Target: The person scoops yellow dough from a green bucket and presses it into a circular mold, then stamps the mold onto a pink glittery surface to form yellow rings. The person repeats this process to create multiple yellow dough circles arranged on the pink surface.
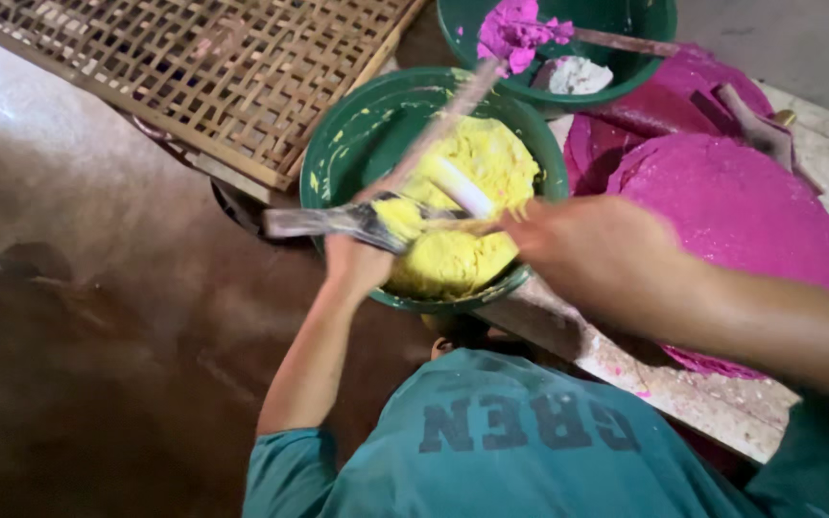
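teal shirt [520,451]: nearest the lens, bottom centre, dark print across it; can't tell whose it is.
right hand [592,251]: wearer's own, comes in from the right edge, blurred; fingertips point left at the yellow dough. Can't tell if clenched or loose.
left hand [357,261]: can't tell for sure that it is the wearer's; arm rises from beside the teal shirt, fingers wrapped round the flat blade tool [338,221].
flat blade tool: lies crosswise over the bowl's near-left rim, tip smeared yellow.
yellow dough [472,206]: heaped in the green bowl [338,153], touching the tool's tip, just left of the right fingertips.
white stick [461,187]: on the dough, just beyond those fingertips.
pink discs [741,206]: stacked on the board, right of the bowl.
second green bowl [645,19]: behind, holds pink and white lumps.
bamboo lattice [194,67]: top left.
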